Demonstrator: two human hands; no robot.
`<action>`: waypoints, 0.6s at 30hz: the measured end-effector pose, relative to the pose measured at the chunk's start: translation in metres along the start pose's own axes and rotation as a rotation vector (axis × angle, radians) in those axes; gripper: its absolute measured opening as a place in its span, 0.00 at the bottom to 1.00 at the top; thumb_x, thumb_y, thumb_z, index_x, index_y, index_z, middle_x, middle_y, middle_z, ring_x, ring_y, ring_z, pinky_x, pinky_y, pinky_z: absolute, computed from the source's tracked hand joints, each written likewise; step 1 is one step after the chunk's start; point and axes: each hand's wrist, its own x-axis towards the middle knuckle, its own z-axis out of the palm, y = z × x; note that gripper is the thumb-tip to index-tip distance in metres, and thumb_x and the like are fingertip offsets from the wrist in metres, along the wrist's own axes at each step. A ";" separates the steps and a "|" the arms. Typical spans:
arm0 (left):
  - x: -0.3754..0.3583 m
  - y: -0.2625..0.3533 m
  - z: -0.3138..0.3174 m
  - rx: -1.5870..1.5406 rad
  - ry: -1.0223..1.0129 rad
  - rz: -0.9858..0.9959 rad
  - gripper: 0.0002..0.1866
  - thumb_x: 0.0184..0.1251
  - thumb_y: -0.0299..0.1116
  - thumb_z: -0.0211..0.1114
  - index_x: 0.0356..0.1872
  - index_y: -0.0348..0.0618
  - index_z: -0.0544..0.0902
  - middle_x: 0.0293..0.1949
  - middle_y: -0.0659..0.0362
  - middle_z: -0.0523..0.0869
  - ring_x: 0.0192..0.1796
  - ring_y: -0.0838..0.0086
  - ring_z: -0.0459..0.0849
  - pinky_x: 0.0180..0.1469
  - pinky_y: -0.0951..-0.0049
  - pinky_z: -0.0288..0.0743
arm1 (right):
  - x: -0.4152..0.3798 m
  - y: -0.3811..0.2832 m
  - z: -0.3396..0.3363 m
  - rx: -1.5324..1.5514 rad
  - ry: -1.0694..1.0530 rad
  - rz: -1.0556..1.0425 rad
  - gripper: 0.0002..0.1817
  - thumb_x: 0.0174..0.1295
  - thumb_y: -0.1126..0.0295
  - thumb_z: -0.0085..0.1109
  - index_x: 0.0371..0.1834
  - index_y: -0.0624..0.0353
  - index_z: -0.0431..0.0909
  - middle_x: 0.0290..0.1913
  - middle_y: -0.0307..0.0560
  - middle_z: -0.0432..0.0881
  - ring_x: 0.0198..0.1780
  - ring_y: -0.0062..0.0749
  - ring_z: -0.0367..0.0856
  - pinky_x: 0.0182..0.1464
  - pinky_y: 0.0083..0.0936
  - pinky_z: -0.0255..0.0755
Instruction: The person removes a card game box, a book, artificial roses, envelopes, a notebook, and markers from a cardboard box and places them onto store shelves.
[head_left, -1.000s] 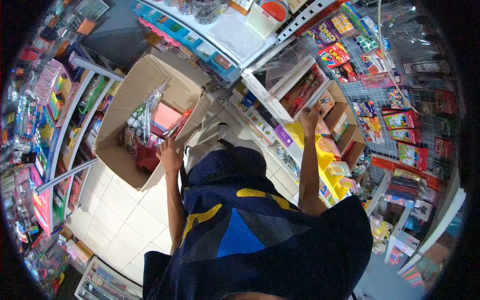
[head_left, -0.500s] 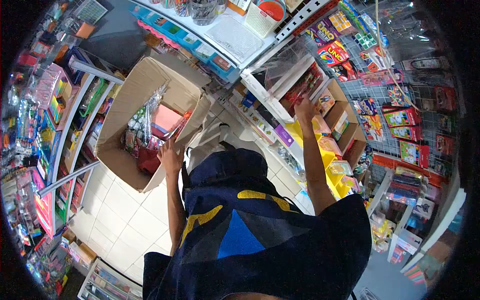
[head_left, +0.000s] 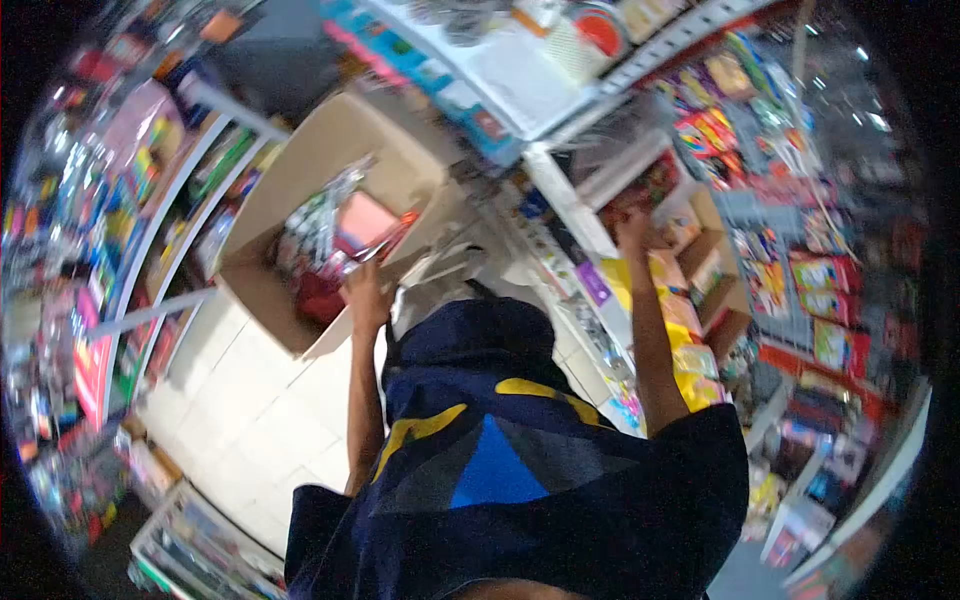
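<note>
A large open cardboard box (head_left: pixel 262 215) stands tilted on the left. Inside lie shiny plastic packets (head_left: pixel 325 205), a pink flat pack (head_left: pixel 366 218) and a dark red item (head_left: pixel 320 298). My left hand (head_left: pixel 368 292) is at the box's near right rim, its fingers curled over the edge. On the right, my right hand (head_left: pixel 634 232) reaches into a white-framed shelf compartment (head_left: pixel 575 205), beside dark red packets (head_left: pixel 655 182). Blur and the compartment hide whether its fingers hold anything.
Cardboard dividers (head_left: pixel 728 275) and yellow trays with packets (head_left: pixel 690 335) line the right shelf. Packs of cards and toys hang on a wire grid (head_left: pixel 785 205). Crowded shelves (head_left: pixel 165 235) curve along the left. A white shelf top (head_left: pixel 515 85) juts out ahead, above the tiled floor (head_left: pixel 255 415).
The whole view has shifted and blurred, with box and shelf appearing farther right. My left hand stays at the box rim and my right hand stays in the shelf compartment.
</note>
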 end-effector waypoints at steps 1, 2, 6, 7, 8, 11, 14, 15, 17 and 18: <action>-0.004 -0.005 0.001 -0.080 0.053 0.025 0.34 0.53 0.41 0.70 0.62 0.50 0.68 0.55 0.49 0.76 0.58 0.52 0.71 0.57 0.48 0.61 | 0.001 -0.022 -0.014 0.058 0.021 0.078 0.14 0.52 0.63 0.62 0.38 0.62 0.81 0.37 0.59 0.83 0.42 0.53 0.82 0.48 0.41 0.73; -0.006 -0.007 -0.002 -0.079 0.063 0.014 0.36 0.53 0.42 0.70 0.64 0.47 0.66 0.56 0.48 0.74 0.60 0.52 0.70 0.58 0.47 0.60 | -0.004 -0.045 -0.036 0.117 0.033 0.156 0.15 0.54 0.61 0.62 0.37 0.63 0.81 0.35 0.58 0.83 0.41 0.53 0.81 0.46 0.41 0.73; -0.026 -0.023 -0.032 0.000 0.158 -0.031 0.32 0.50 0.47 0.71 0.56 0.48 0.71 0.56 0.54 0.74 0.61 0.58 0.69 0.59 0.49 0.60 | -0.017 -0.121 -0.092 0.145 0.128 0.052 0.17 0.59 0.57 0.59 0.48 0.52 0.76 0.47 0.50 0.80 0.47 0.52 0.79 0.47 0.46 0.72; -0.034 -0.026 -0.042 -0.007 0.179 -0.041 0.32 0.49 0.48 0.72 0.55 0.50 0.72 0.56 0.56 0.75 0.61 0.60 0.70 0.59 0.50 0.60 | -0.013 -0.132 -0.087 0.108 0.329 -0.138 0.11 0.60 0.64 0.59 0.43 0.53 0.78 0.45 0.49 0.79 0.43 0.48 0.79 0.44 0.41 0.73; -0.041 -0.034 -0.045 0.021 0.178 -0.076 0.30 0.50 0.47 0.72 0.54 0.52 0.74 0.55 0.58 0.76 0.61 0.61 0.70 0.58 0.50 0.60 | -0.015 -0.163 -0.097 0.297 0.273 -0.200 0.09 0.60 0.66 0.59 0.42 0.53 0.78 0.44 0.49 0.78 0.41 0.46 0.79 0.42 0.37 0.73; -0.061 -0.070 -0.040 0.048 0.153 -0.132 0.25 0.51 0.46 0.71 0.52 0.55 0.79 0.52 0.60 0.80 0.59 0.63 0.73 0.56 0.51 0.62 | -0.043 -0.267 -0.112 0.579 0.166 -0.448 0.07 0.61 0.70 0.60 0.41 0.55 0.79 0.43 0.47 0.79 0.39 0.39 0.79 0.38 0.28 0.72; -0.070 -0.100 -0.028 -0.029 0.065 -0.123 0.15 0.55 0.42 0.67 0.46 0.58 0.85 0.41 0.61 0.87 0.46 0.66 0.84 0.49 0.55 0.70 | -0.070 -0.360 -0.095 0.781 -0.262 -0.658 0.08 0.61 0.70 0.58 0.42 0.58 0.78 0.39 0.50 0.81 0.39 0.37 0.81 0.38 0.27 0.73; -0.071 -0.104 -0.024 -0.054 0.142 -0.084 0.13 0.57 0.43 0.66 0.43 0.58 0.86 0.36 0.61 0.87 0.38 0.65 0.86 0.43 0.60 0.74 | -0.073 -0.389 -0.087 0.744 -0.423 -0.752 0.08 0.62 0.70 0.57 0.42 0.58 0.77 0.37 0.50 0.82 0.39 0.37 0.81 0.39 0.26 0.73; -0.067 -0.104 -0.025 -0.056 0.181 -0.086 0.11 0.58 0.43 0.65 0.41 0.59 0.87 0.35 0.60 0.87 0.35 0.65 0.86 0.40 0.61 0.76 | -0.073 -0.436 -0.030 0.643 -0.768 -0.882 0.10 0.61 0.69 0.57 0.45 0.58 0.77 0.36 0.52 0.82 0.39 0.37 0.82 0.40 0.29 0.73; -0.064 -0.104 -0.029 -0.079 0.136 -0.117 0.10 0.59 0.42 0.65 0.40 0.55 0.87 0.37 0.58 0.87 0.36 0.60 0.86 0.41 0.60 0.78 | -0.069 -0.455 0.007 0.504 -0.865 -0.974 0.14 0.59 0.67 0.59 0.47 0.59 0.76 0.39 0.53 0.82 0.42 0.39 0.82 0.42 0.31 0.74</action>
